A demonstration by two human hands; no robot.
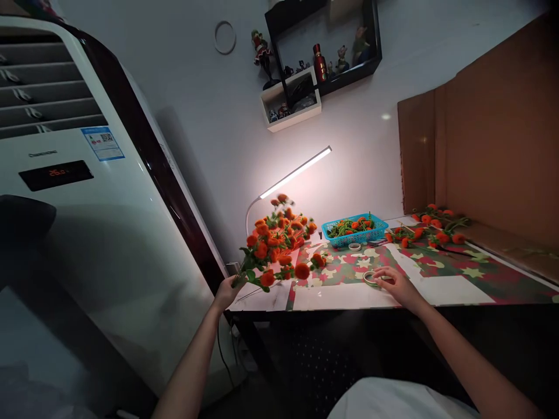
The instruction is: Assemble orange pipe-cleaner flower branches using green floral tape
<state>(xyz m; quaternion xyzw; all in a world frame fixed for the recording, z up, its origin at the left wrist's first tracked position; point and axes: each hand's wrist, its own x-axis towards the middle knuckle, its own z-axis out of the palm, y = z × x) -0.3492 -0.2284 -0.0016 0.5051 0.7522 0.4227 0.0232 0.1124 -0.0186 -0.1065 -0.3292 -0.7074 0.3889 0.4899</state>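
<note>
A bunch of orange flowers (274, 244) with green leaves is held by its stems in my left hand (226, 294), above the table's left end. My left fingers are closed round the stems. Over the front part of the table, my right hand (399, 287) has its fingers bent at the right side of a roll of tape (368, 279), seemingly pinching its rim. Another roll of tape (354, 247) lies farther back, in front of a blue basket (356, 237) holding green stems and orange flower heads. More orange flowers (437, 223) lie on the table at the right.
A camouflage-patterned cover (340, 262) lies on the table. The lit lamp (297, 173) leans over its back left. A cardboard sheet (493, 139) stands along the right side. To the left is a tall white air conditioner (126, 244). Shelves (323, 81) hang on the wall.
</note>
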